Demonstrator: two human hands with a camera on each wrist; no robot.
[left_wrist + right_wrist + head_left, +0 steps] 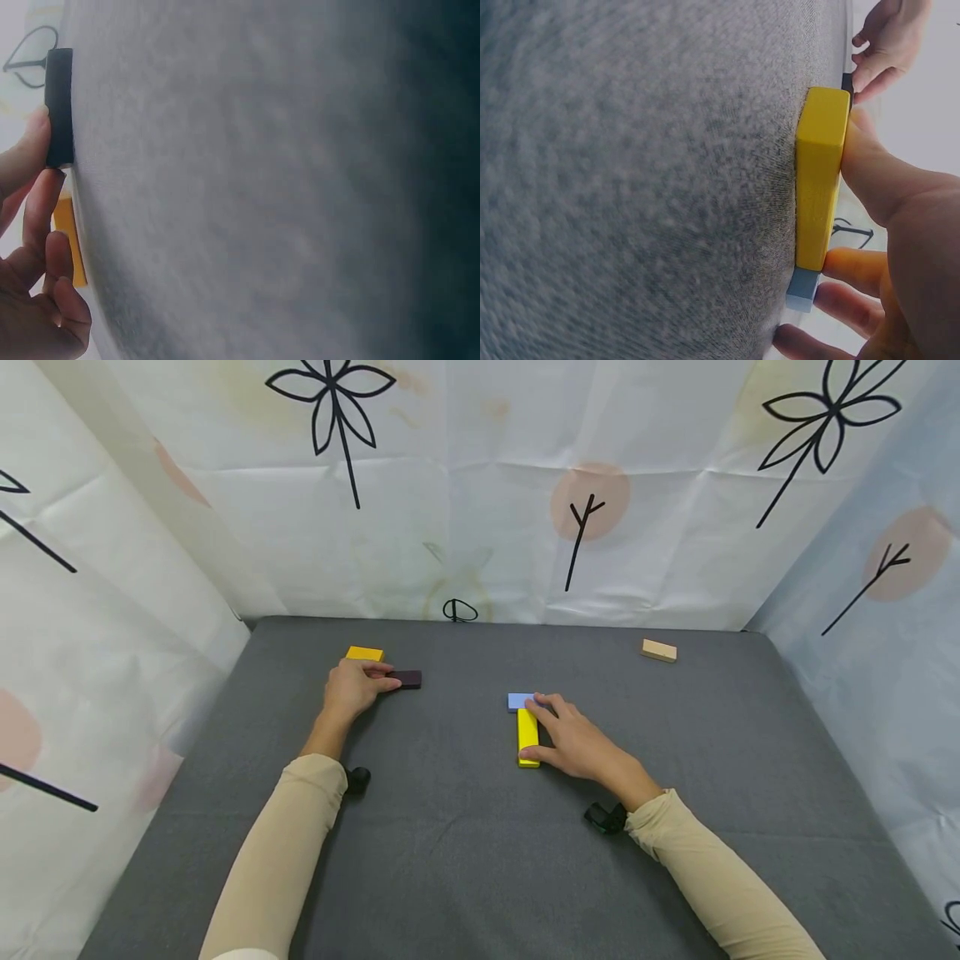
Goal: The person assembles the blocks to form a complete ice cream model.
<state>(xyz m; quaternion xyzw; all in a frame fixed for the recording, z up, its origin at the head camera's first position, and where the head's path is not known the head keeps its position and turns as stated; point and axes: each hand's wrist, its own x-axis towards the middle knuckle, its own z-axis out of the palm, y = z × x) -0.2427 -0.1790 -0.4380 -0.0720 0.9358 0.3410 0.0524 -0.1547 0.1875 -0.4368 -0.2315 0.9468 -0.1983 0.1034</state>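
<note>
White fabric printed with black plant drawings hangs around a table covered in grey cloth. With my left hand I pinch the left end of a black block between thumb and finger. My right hand grips a yellow block lengthwise, thumb at its near end; its far end meets a blue block lying crosswise. Just beyond my left hand lies an orange-yellow block. Well apart, toward the table's far right, sits a pale wooden block.
</note>
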